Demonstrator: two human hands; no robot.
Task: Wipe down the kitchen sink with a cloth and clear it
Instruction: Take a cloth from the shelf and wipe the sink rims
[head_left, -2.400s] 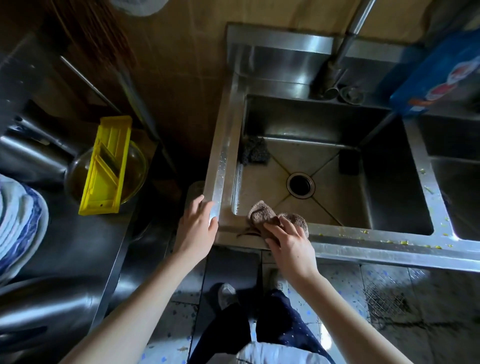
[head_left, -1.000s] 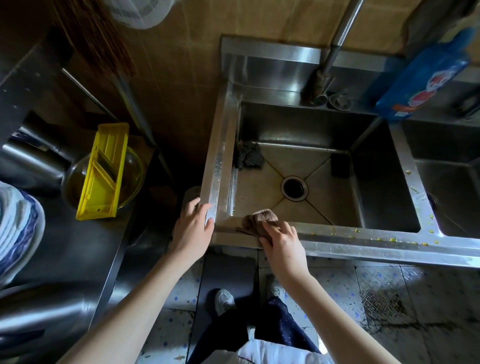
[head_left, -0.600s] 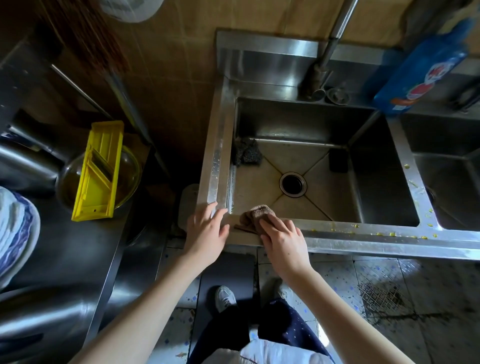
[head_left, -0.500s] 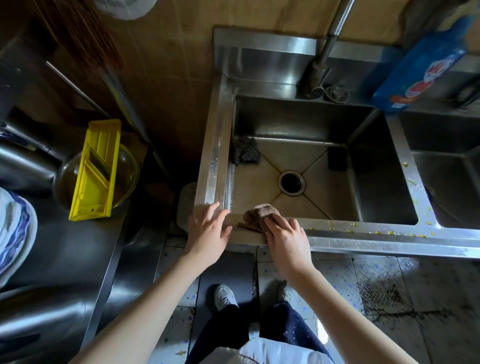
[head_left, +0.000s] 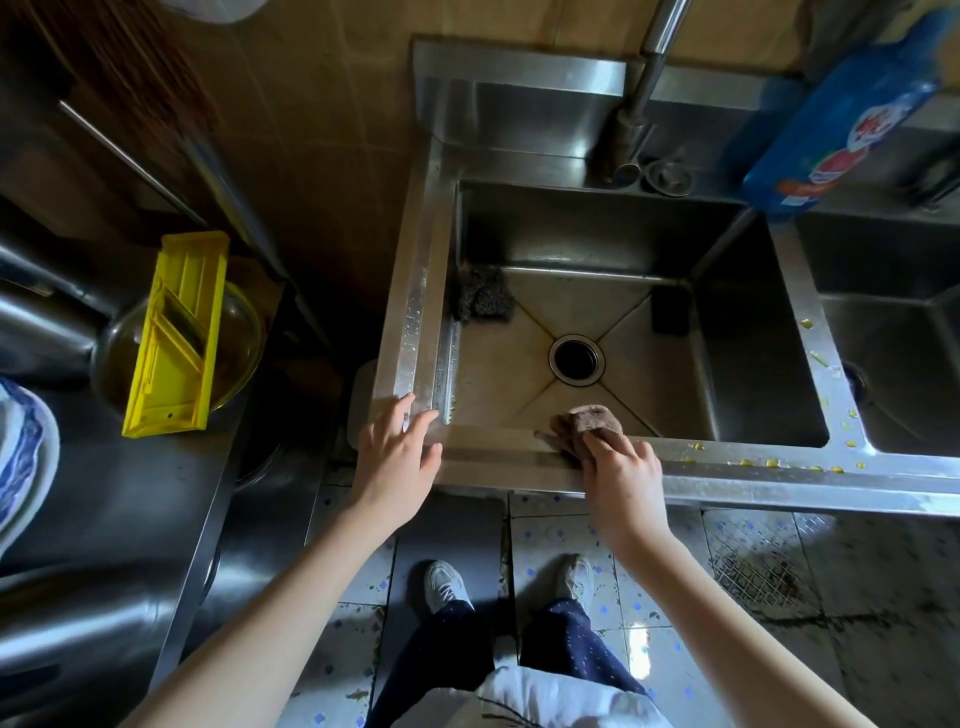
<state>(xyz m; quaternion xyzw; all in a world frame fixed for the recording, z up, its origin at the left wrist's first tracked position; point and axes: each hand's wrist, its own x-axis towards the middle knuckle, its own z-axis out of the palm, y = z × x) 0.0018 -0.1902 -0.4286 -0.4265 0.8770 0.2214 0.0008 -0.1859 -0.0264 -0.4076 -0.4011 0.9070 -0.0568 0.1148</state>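
Note:
A steel sink (head_left: 415, 312) with a round drain (head_left: 576, 359) fills the middle of the view. My right hand (head_left: 621, 475) presses a bunched brown cloth (head_left: 592, 422) onto the sink's front rim, fingers curled over it. My left hand (head_left: 397, 457) rests flat on the front left corner of the rim, fingers spread. Inside the basin lie a dark scouring pad (head_left: 480, 299) at the back left and a small black block (head_left: 670, 310) at the right. Yellow crumbs (head_left: 769, 462) dot the front rim to the right of the cloth.
A tap (head_left: 631, 130) stands behind the basin, a blue detergent bottle (head_left: 841, 119) to its right. A second basin (head_left: 893, 338) lies at the right. On the left counter a yellow slicer (head_left: 176, 332) lies across a glass bowl (head_left: 244, 338); a blue-patterned plate (head_left: 26, 457) sits further left.
My right hand has slid the cloth to the right along the front rim. My left hand stays on the front left corner.

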